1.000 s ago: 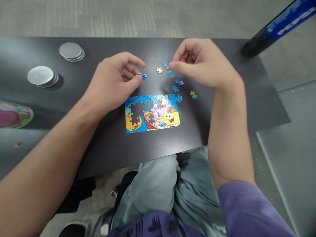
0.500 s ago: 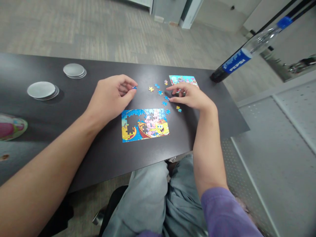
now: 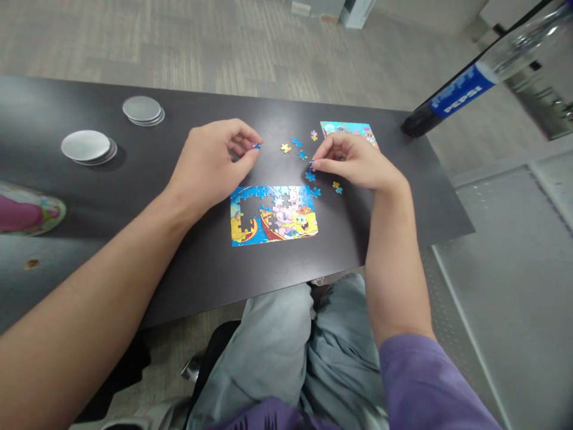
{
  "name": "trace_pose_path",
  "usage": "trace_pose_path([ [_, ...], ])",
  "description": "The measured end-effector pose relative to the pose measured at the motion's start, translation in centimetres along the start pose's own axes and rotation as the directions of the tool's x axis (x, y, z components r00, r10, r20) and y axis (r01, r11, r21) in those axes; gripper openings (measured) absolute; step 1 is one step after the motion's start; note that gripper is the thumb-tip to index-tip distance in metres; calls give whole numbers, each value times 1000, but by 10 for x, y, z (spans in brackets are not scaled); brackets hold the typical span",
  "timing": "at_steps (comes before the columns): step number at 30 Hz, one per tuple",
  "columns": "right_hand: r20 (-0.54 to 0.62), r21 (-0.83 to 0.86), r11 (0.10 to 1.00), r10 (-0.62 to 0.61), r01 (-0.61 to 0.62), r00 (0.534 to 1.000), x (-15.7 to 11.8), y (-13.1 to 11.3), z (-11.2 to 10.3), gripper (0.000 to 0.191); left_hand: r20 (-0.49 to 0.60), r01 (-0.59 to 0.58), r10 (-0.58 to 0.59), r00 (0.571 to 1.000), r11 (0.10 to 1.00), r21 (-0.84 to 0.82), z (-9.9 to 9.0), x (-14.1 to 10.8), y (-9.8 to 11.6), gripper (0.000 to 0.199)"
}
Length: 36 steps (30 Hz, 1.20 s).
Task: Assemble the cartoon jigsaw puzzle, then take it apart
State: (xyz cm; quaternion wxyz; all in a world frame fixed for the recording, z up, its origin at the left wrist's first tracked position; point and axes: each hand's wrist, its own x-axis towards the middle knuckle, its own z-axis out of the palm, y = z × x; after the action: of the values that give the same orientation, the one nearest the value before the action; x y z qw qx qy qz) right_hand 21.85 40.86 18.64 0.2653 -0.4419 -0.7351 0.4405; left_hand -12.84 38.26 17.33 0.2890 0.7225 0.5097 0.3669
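Between thumb and fingertips, my left hand pinches a small blue puzzle piece above the table. My right hand has closed thumb and forefinger on another blue puzzle piece, among the loose ones. A partly filled jigsaw puzzle with a yellow cartoon figure and a boat lies flat below both hands, with dark gaps on its left and upper parts. Several loose pieces, among them a yellow piece and a blue piece, lie between my hands. A colourful picture card is partly hidden behind my right hand.
Two stacks of white discs, a near stack and a far stack, lie on the dark table at left. A pink-and-green container sits at the left edge. A Pepsi bottle stands at the right end.
My right thumb and forefinger, apart before, have come together on a blue piece. My left hand still pinches its piece. The whole view has shifted slightly, moving the table up and right.
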Motion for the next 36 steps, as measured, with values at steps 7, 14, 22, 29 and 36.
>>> trace_pose_path([
  [7,239,160,987,-52,14,970,4,-21,37,42,7,-12,12,1000,999,44,-1,1,1,24],
  [14,305,97,995,6,-38,952,3,-32,45,42,11,7,-7,1000,998,70,-2,1,8,18],
  [22,296,19,998,45,-53,954,2,-37,48,45,37,90,-92,995,994,57,-3,0,21,25],
  [29,285,-113,992,-19,54,958,5,-32,46,45,41,92,-95,995,993,74,-2,0,22,27],
  [36,226,-89,996,19,1,974,5,-33,48,47,37,69,-72,997,995,78,-2,0,18,23],
])
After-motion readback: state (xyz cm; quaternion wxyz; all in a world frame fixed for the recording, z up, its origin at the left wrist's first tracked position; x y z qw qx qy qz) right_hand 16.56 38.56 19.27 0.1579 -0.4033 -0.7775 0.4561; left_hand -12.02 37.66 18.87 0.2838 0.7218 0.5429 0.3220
